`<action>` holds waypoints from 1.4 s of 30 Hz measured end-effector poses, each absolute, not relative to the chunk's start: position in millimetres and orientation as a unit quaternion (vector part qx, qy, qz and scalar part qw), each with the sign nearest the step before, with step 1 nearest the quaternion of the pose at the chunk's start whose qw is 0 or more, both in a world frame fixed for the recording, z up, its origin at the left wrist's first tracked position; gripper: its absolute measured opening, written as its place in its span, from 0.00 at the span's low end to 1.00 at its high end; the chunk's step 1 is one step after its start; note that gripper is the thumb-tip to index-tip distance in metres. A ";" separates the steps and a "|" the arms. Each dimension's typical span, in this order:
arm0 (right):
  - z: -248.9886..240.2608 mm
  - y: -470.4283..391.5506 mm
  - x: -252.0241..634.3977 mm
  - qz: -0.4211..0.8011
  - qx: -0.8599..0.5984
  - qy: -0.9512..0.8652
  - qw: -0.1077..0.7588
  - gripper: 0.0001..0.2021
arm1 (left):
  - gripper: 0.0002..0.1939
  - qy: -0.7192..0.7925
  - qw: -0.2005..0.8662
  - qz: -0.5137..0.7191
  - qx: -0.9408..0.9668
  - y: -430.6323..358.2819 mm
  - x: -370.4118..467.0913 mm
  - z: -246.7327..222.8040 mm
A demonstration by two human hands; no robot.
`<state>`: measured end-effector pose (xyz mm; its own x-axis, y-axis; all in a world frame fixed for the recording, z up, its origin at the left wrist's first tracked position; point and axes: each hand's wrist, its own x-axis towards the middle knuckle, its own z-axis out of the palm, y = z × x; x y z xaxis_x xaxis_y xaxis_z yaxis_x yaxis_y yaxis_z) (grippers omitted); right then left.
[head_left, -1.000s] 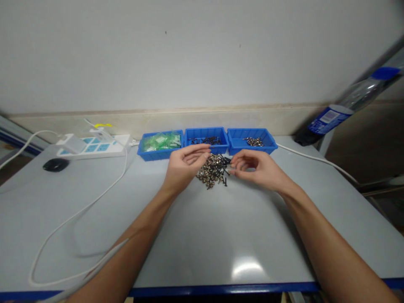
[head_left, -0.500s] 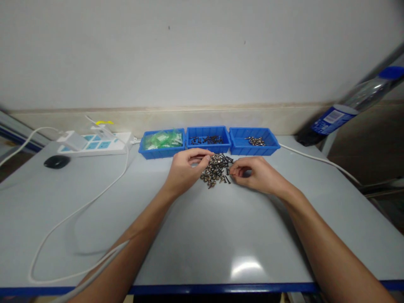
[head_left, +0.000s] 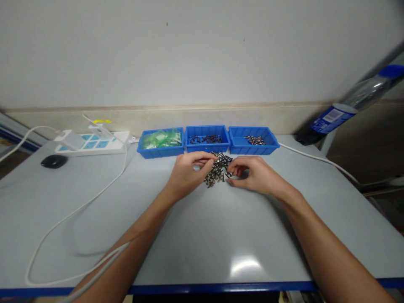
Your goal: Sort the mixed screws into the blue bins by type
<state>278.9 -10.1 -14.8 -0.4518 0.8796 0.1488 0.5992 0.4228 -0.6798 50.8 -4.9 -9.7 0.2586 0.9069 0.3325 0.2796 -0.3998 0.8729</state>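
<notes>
A pile of small screws (head_left: 217, 170), some dark and some silvery, lies on the grey table between my hands. My left hand (head_left: 192, 170) reaches over the pile's left side, its thumb and index finger brought together in a pinch. Whatever sits between those fingertips is too small to make out. At the pile's right edge, my right hand (head_left: 249, 173) rests with thumb and fingers apart, close to a few dark screws. Behind the pile, the middle blue bin (head_left: 207, 148) holds dark screws, and the right blue bin (head_left: 255, 150) holds silvery ones.
The left blue bin (head_left: 161, 152) contains green-and-clear plastic packets. A white power strip (head_left: 94, 145) with plugs and a black oval object (head_left: 54, 161) are at the left. A white cable (head_left: 78, 207) loops across the table to my left arm. A bottle (head_left: 334, 118) leans at the right.
My left hand has shifted slightly right over the pile. My right thumb has moved away from its fingers, opening the hand at the pile's edge. The camera view has moved slightly.
</notes>
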 end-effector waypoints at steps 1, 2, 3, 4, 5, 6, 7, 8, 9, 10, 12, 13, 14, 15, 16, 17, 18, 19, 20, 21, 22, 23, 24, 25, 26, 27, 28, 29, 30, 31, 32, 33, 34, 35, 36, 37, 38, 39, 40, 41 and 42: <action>-15.2 -9.9 278.0 0.277 -0.456 -0.809 0.247 0.05 | 0.09 0.416 0.350 0.443 0.713 -4.8 50.6 -10.0; -15.6 -9.6 277.6 0.279 -0.456 -0.809 0.246 0.05 | 0.09 0.414 0.347 0.443 0.716 -4.7 50.4 -10.2; -15.9 -9.4 277.7 0.285 -0.458 -0.805 0.245 0.05 | 0.09 0.411 0.344 0.444 0.718 -4.7 50.2 -10.2; -16.2 -9.2 278.2 0.293 -0.462 -0.800 0.245 0.05 | 0.09 0.409 0.342 0.444 0.720 -4.7 50.0 -10.1; -16.4 -8.9 279.0 0.302 -0.467 -0.794 0.245 0.05 | 0.09 0.407 0.339 0.446 0.722 -4.8 49.8 -9.8; -16.6 -8.7 280.2 0.313 -0.472 -0.787 0.246 0.05 | 0.09 0.406 0.336 0.446 0.723 -5.0 49.7 -9.5; -16.8 -8.5 281.5 0.324 -0.475 -0.779 0.248 0.06 | 0.09 0.406 0.333 0.446 0.725 -5.3 49.6 -9.1; -17.1 -8.3 282.9 0.336 -0.478 -0.771 0.252 0.06 | 0.09 0.406 0.330 0.446 0.726 -5.6 49.6 -8.7; -17.4 -8.1 284.3 0.347 -0.480 -0.763 0.259 0.06 | 0.09 0.407 0.327 0.445 0.728 -5.9 49.7 -8.3; -17.8 -7.9 285.5 0.358 -0.482 -0.755 0.266 0.06 | 0.08 0.408 0.323 0.443 0.730 -6.2 50.0 -8.0; -18.1 -7.6 287.0 0.380 -0.484 -0.737 0.281 0.06 | 0.08 0.409 0.317 0.439 0.735 -7.0 50.7 -7.5; -17.9 -7.5 287.1 0.394 -0.483 -0.726 0.290 0.06 | 0.08 0.408 0.315 0.437 0.737 -7.4 51.2 -7.4; -17.3 -7.6 286.5 0.410 -0.480 -0.714 0.304 0.07 | 0.08 0.406 0.315 0.435 0.739 -7.8 51.7 -7.4; -16.3 -7.7 285.4 0.431 -0.473 -0.698 0.322 0.07 | 0.08 0.402 0.318 0.433 0.741 -8.2 52.2 -7.4; -14.9 -8.0 283.9 0.452 -0.464 -0.680 0.343 0.09 | 0.08 0.398 0.323 0.432 0.742 -8.5 52.6 -7.5; -13.2 -8.5 282.1 0.474 -0.451 -0.661 0.366 0.11 | 0.08 0.393 0.330 0.430 0.743 -8.9 52.9 -7.5; -11.2 -9.1 280.2 0.492 -0.439 -0.644 0.387 0.13 | 0.09 0.388 0.339 0.428 0.743 -9.1 53.2 -7.6; -9.1 -9.7 278.4 0.506 -0.429 -0.629 0.405 0.15 | 0.09 0.383 0.348 0.425 0.743 -9.4 53.4 -7.6; -7.3 -10.3 276.9 0.513 -0.424 -0.618 0.420 0.15 | 0.10 0.379 0.358 0.421 0.742 -9.6 53.5 -7.5; -5.8 -10.9 275.7 0.515 -0.422 -0.608 0.432 0.14 | 0.10 0.375 0.368 0.417 0.742 -9.8 53.7 -7.4; -4.9 -11.2 274.8 0.512 -0.426 -0.600 0.443 0.13 | 0.10 0.373 0.379 0.413 0.740 -10.1 53.8 -7.2; -4.6 -11.3 274.3 0.507 -0.432 -0.594 0.452 0.12 | 0.11 0.371 0.390 0.410 0.736 -10.4 54.1 -6.9; -4.9 -11.2 273.9 0.500 -0.441 -0.588 0.459 0.11 | 0.11 0.372 0.403 0.408 0.730 -10.7 54.4 -6.6; -5.5 -10.9 273.5 0.493 -0.449 -0.583 0.464 0.12 | 0.11 0.373 0.418 0.407 0.722 -11.0 54.8 -6.4; -6.5 -10.7 273.0 0.487 -0.456 -0.578 0.469 0.12 | 0.12 0.375 0.436 0.406 0.711 -11.3 55.3 -6.3; -7.5 -10.5 272.2 0.483 -0.462 -0.575 0.472 0.12 | 0.13 0.376 0.455 0.406 0.698 -11.4 55.9 -6.4; -8.3 -10.5 271.1 0.482 -0.464 -0.573 0.474 0.13 | 0.14 0.376 0.475 0.406 0.684 -11.5 56.6 -6.7; -9.0 -10.7 269.7 0.483 -0.463 -0.572 0.474 0.13 | 0.15 0.375 0.495 0.407 0.669 -11.4 57.2 -7.2; -9.3 -11.1 268.0 0.485 -0.460 -0.573 0.473 0.13 | 0.15 0.373 0.514 0.410 0.655 -11.2 57.8 -7.8; -9.3 -11.6 266.4 0.488 -0.458 -0.577 0.469 0.12 | 0.15 0.372 0.529 0.415 0.640 -10.9 58.4 -8.5; -9.0 -12.3 264.8 0.490 -0.455 -0.581 0.464 0.12 | 0.14 0.371 0.541 0.420 0.627 -10.5 58.9 -9.1; -8.5 -12.9 263.7 0.492 -0.454 -0.585 0.458 0.12 | 0.13 0.371 0.550 0.426 0.615 -10.2 59.4 -9.5; -7.9 -13.3 263.3 0.496 -0.453 -0.588 0.451 0.12 | 0.12 0.371 0.557 0.431 0.605 -9.8 59.8 -9.7; -7.2 -13.6 263.7 0.500 -0.452 -0.592 0.442 0.13 | 0.12 0.372 0.563 0.434 0.597 -9.4 60.2 -9.7; -6.4 -13.6 265.1 0.506 -0.450 -0.597 0.431 0.14 | 0.12 0.372 0.566 0.437 0.591 -8.9 60.5 -9.6; -5.6 -13.4 267.7 0.510 -0.448 -0.604 0.417 0.15 | 0.12 0.375 0.567 0.442 0.586 -8.0 60.7 -9.3; -4.9 -12.9 271.3 0.507 -0.450 -0.616 0.402 0.17 | 0.12 0.382 0.561 0.452 0.579 -6.7 60.7 -9.2; -4.3 -12.2 275.9 0.494 -0.457 -0.633 0.383 0.19 | 0.12 0.392 0.548 0.468 0.572 -4.8 60.4 -9.3; -3.8 -11.3 281.1 0.465 -0.471 -0.656 0.362 0.19 | 0.12 0.402 0.531 0.489 0.563 -2.3 59.7 -9.6; -3.5 -10.4 286.5 0.419 -0.493 -0.684 0.337 0.18 | 0.13 0.410 0.513 0.512 0.554 0.7 58.5 -10.3; -3.4 -9.5 291.6 0.367 -0.515 -0.714 0.300 0.17 | 0.15 0.416 0.499 0.532 0.544 4.0 56.9 -11.3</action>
<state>291.6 -9.5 -3.4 -0.2889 0.9560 0.0512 0.5152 0.2003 -0.8333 56.9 4.0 -11.3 0.0884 0.9825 0.1641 -0.0786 -0.1573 0.9844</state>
